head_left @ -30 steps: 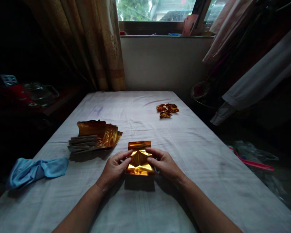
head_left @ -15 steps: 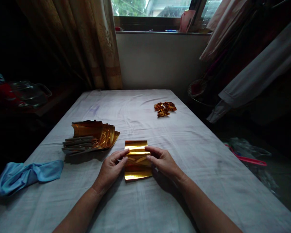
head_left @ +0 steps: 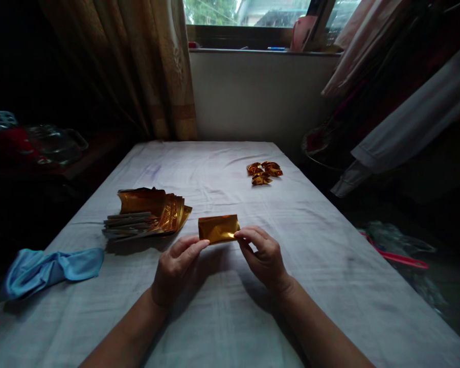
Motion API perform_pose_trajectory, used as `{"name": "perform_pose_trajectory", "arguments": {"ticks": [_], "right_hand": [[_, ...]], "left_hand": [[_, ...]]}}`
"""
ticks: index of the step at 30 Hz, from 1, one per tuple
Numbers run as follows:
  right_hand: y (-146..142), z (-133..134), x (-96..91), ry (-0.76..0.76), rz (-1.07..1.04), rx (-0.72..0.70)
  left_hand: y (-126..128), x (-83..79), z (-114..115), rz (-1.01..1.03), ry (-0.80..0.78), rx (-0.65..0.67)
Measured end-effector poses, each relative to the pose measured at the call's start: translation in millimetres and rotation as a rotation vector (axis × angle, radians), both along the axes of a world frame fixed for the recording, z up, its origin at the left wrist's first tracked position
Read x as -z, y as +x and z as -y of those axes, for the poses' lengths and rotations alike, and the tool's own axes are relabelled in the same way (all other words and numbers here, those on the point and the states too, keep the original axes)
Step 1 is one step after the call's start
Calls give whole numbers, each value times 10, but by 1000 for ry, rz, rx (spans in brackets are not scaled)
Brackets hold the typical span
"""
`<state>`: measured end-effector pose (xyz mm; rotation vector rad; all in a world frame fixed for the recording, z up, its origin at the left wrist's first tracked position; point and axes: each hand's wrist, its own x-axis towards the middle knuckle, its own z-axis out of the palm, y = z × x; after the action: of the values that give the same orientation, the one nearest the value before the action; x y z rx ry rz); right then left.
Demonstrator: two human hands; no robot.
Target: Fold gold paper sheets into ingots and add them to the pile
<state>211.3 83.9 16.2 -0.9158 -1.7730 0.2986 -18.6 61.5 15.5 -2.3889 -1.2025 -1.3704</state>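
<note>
A folded sheet of gold foil paper (head_left: 218, 228) is held just above the white cloth of the table (head_left: 230, 317), in front of me. My left hand (head_left: 178, 268) pinches its lower left corner between thumb and fingers. My right hand (head_left: 262, 255) pinches its right edge. To the left of my hands lies a fanned stack of gold foil sheets (head_left: 149, 217). Further back and to the right sits a small heap of folded gold foil pieces (head_left: 263, 173).
A crumpled blue cloth (head_left: 49, 268) lies at the table's left edge. A glass jug (head_left: 57, 143) stands on a dark side surface at the left. Curtains and a window are behind the table; hanging clothes and a pink-handled item (head_left: 400, 258) are at the right.
The gold sheet was lying on the cloth, long and crumpled, under both hands. It is now folded into a shorter strip and lifted slightly away from me, pinched at both ends.
</note>
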Motion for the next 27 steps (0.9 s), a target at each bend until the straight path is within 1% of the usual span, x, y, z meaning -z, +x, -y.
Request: {"name": "perform_pose_trajectory", "arguments": {"ticks": [2, 4, 8, 10, 12, 14, 16, 18, 20, 21, 23, 25, 27], "right_hand": [[40, 9, 53, -92, 46, -38], [84, 33, 75, -215, 112, -87], [128, 99, 10, -470, 303, -157], [109, 117, -15, -578, 314, -140], [67, 120, -4, -641, 298, -84], [19, 116, 31, -641, 331, -9], [-20, 113, 66, -612, 388, 46], [-45, 113, 83, -582, 425, 67], [-59, 112, 87, -561, 447, 70], [-62, 110, 87, -550, 456, 71], [-67, 104, 95, -540, 468, 68], [-68, 96, 117, -535, 461, 68], [-66, 89, 147, -523, 439, 78]], "left_hand": [[-2, 48, 37, 4, -71, 52], [-13, 83, 77, 7, -161, 102], [-58, 124, 151, -23, -302, 140], [-81, 133, 182, -35, -334, 149], [-98, 126, 211, -52, -372, 161], [-107, 103, 241, -89, -422, 146], [-102, 69, 270, -137, -449, 83], [-74, 39, 292, -183, -412, 4], [-13, 25, 301, -240, -342, -24], [27, 27, 299, -277, -316, -9], [110, 48, 283, -369, -303, 62], [173, 88, 254, -447, -325, 133], [198, 137, 223, -499, -364, 171]]}}
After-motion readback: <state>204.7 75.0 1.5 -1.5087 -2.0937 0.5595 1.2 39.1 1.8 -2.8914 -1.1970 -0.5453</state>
